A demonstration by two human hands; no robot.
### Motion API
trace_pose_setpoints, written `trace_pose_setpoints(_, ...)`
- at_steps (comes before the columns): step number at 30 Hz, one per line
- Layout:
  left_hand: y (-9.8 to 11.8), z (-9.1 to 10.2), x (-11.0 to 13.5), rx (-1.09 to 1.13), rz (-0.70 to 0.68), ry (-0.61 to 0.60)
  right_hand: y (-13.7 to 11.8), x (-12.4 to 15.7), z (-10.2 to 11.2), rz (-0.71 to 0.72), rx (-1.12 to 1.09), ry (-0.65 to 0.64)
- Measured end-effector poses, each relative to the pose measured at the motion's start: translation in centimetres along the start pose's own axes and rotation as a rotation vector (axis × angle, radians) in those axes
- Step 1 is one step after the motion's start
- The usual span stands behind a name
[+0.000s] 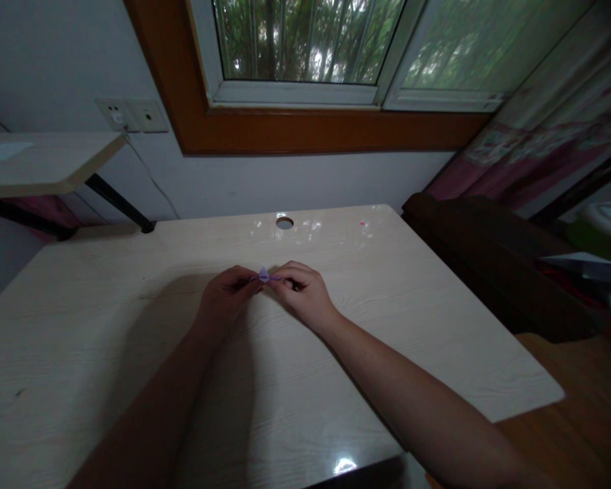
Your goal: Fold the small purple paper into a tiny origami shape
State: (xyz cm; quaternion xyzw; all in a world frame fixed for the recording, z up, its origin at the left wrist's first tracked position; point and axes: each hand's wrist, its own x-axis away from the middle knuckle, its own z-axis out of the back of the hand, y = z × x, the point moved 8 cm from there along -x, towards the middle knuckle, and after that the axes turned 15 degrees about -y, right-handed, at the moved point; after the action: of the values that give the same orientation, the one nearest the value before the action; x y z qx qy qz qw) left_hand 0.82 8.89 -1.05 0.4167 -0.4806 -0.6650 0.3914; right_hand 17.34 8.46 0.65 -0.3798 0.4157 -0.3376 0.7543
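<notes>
A small purple piece of folded paper (264,274) is held between my two hands, over the far middle part of the pale wooden desk (387,353). My left hand (227,293) pinches its left side between thumb and fingers. On the opposite side, my right hand (305,288) is closed in a pinch on its right end. A pointed tip of the paper stands up between the fingertips, while its ends are hidden by the fingers.
Near the desk's back edge is a round cable hole (284,223). A raised shelf (45,163) on black legs stands at the left. A dark object (371,472) lies at the front edge. Behind the desk are a wall socket (132,115) and a window.
</notes>
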Motion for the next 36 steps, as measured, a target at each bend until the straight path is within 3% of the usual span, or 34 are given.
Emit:
trace_pose_setpoints(18, -0.4, 0.2, 0.0, 0.025, 0.014, 0.003, 0.4, -0.1, -0.1, -0.028, -0.047, -0.002)
trace_pose_setpoints(36, -0.2, 0.0, 0.4, 0.139, 0.047, 0.034, 1.0, 0.0, -0.8, -0.137, -0.308, -0.022)
